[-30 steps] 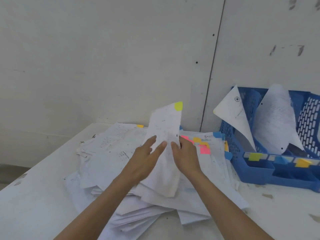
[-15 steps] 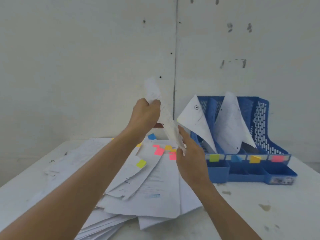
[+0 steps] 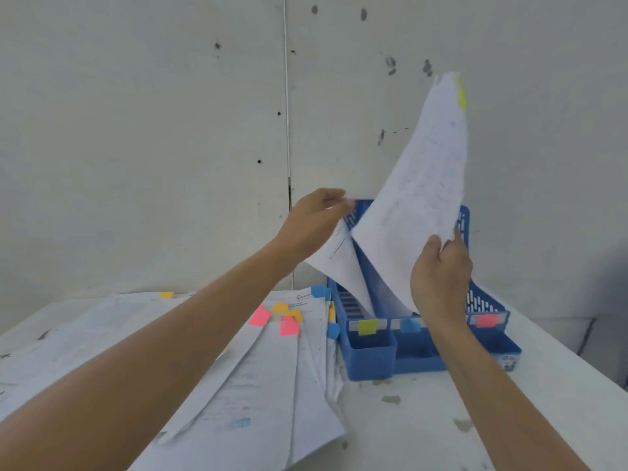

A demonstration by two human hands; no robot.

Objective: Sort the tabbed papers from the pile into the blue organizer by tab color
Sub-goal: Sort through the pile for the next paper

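Gripping thin white yellow-tabbed sheet (image 3: 418, 205) by lower corner in right hand (image 3: 440, 277), above blue plastic organizer (image 3: 370, 356) near worktop's (image 3: 438, 419) back edge. Pinching filed sheet (image 3: 343, 263) with left hand (image 3: 317, 220). Light, floppy: likely best held low.

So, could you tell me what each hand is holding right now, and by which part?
Right hand pinches the yellow-tabbed sheet by its bottom edge; left hand holds the filed sheet in the organizer by its top corner.

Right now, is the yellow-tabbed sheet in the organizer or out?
Out: the right hand holds the sheet raised above the blue organizer, yellow tab uppermost. Its lower corner: cannot tell.
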